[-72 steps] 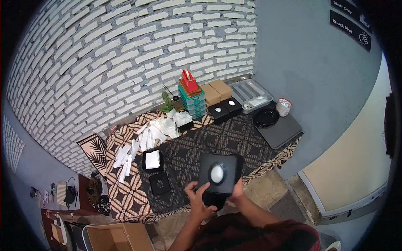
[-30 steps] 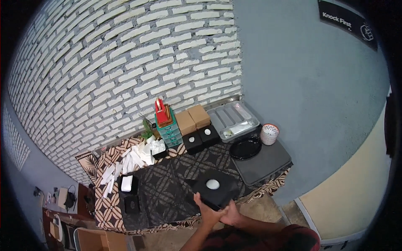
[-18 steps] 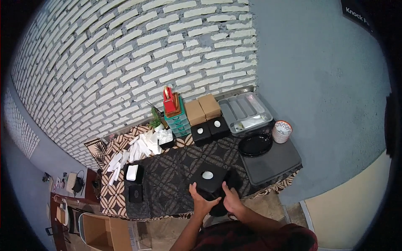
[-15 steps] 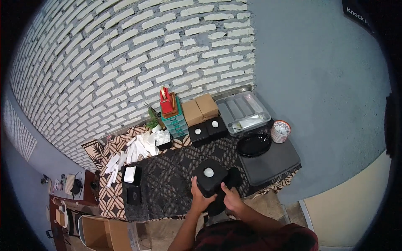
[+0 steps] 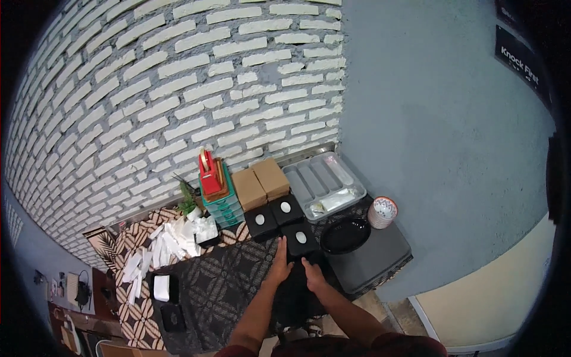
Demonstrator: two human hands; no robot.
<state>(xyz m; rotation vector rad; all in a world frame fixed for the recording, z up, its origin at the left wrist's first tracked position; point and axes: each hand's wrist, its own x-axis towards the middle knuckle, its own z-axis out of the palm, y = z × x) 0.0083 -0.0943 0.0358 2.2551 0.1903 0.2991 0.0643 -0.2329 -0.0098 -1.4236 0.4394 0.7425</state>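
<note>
A black box [image 5: 291, 245] with a round white label on its lid stands on the dark patterned cloth, close in front of two similar black boxes, the left one [image 5: 258, 229] and the right one [image 5: 286, 218]. My left hand [image 5: 279, 266] is open, its fingers stretched along the left side of the front box. Just before that box's near side is my right hand [image 5: 313, 276], open with fingers pointing forward. Whether its fingertips touch the box I cannot tell. Neither hand is wrapped around anything.
Two brown cardboard boxes [image 5: 248, 189], a teal drawer unit [image 5: 223, 208] with a red tape dispenser [image 5: 209, 177] and a grey compartment tray [image 5: 324, 184] line the wall. To the right are a black oval dish [image 5: 345, 235] and stacked bowls [image 5: 382, 213]. White papers [image 5: 172, 241] lie left.
The black box has moved away from me, from near the table's front edge to beside the two other boxes. My hands went with it and now lie straighter, no longer gripping its near corners.
</note>
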